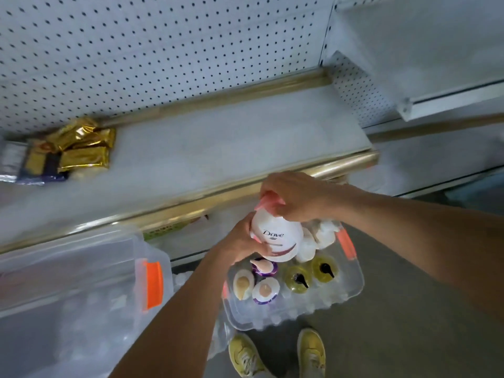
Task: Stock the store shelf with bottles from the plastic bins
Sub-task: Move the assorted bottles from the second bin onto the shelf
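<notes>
Both hands grip a white bottle (275,236): right hand (296,196) curled on the pump, left hand (241,241) apparently round its side, over the clear bin (351,285), at 6 o'clock of the shelf edge (191,205); bare shelf at 12

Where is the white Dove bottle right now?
In the head view, the Dove bottle is held in mid-air by both hands, left hand on its body, right hand at its pink top, above the clear bin, below the shelf edge.

Two clear bins (351,285), one held Dove bottle (275,238), two green bottles (297,279), three purple-rimmed bottles (266,290), two gold packets (81,148).
</notes>
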The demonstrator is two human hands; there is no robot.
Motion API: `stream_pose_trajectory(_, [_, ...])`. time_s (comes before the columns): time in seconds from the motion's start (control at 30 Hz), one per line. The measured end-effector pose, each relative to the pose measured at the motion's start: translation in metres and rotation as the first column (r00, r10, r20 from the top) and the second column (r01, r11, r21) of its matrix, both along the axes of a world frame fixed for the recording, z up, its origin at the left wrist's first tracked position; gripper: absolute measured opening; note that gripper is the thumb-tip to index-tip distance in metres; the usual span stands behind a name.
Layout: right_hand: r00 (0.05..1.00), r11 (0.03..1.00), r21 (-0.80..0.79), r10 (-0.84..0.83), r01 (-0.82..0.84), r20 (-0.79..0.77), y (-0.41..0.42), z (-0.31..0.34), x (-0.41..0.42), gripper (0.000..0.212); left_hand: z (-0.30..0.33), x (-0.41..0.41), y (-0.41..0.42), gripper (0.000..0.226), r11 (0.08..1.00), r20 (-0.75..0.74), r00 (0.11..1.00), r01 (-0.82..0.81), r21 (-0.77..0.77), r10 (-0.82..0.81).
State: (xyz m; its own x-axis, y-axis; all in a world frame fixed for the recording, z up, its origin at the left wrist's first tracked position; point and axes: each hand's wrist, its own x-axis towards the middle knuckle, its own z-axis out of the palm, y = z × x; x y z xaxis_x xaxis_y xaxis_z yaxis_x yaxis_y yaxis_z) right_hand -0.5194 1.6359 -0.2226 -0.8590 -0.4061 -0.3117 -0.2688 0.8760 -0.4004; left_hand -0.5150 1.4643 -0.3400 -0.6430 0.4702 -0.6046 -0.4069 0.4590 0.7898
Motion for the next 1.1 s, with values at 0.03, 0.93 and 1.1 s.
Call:
stream_pose_trajectory(0.03, [0.999, 0.998, -0.052, -0.037, 0.037, 0.001, 0.003, 0.018, -0.003, 0.023, 0.015, -0.002, -0.001, 0.091, 0.999, 0.007, 1.000, 0.014, 0.029, -0.014])
stream_pose_trajectory(0.93, [0.984, 0.693, -0.700, -0.147, 0.173, 0.098, -0.015, 0.284, -0.020, 0.032, 0.315, -0.001, -0.060, 0.073, 0.914, -0.332, 0.880, -0.227, 0.337, 0.341])
stream_pose_trajectory(1.1, [0.991, 0.675, -0.732, -0.133, 0.097, 0.008, -0.030, 0.337, -0.031, 0.034, 0.371, -0.015, -0.080, 0.070, 0.930, -0.467, 0.822, -0.193, 0.312, 0.327])
